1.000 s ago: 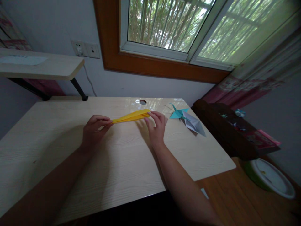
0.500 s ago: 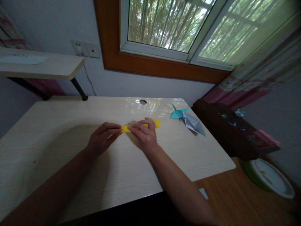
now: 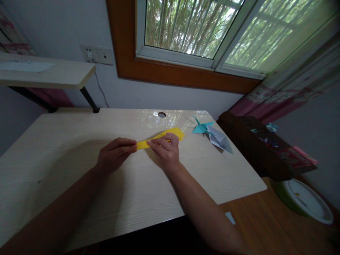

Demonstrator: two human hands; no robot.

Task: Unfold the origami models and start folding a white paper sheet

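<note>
A long, narrow folded yellow paper (image 3: 174,133) lies on the light wooden desk (image 3: 66,148). My left hand (image 3: 114,154) pinches its left end between fingers and thumb. My right hand (image 3: 166,152) presses down on the paper's middle, fingers pointing left toward the other hand. The paper's right end sticks out beyond my right hand and lifts slightly off the desk.
A teal paper crane (image 3: 201,127) and a grey folded paper (image 3: 220,140) lie at the desk's right rear. A cable hole (image 3: 161,114) is near the back edge. A dark side table (image 3: 260,148) and green-rimmed bowl (image 3: 305,201) stand at right. A shelf (image 3: 47,74) overhangs the left.
My right hand slid left from the paper's right end to its middle. The paper came down from a raised hold to the desk, and my left hand moved slightly right with it.
</note>
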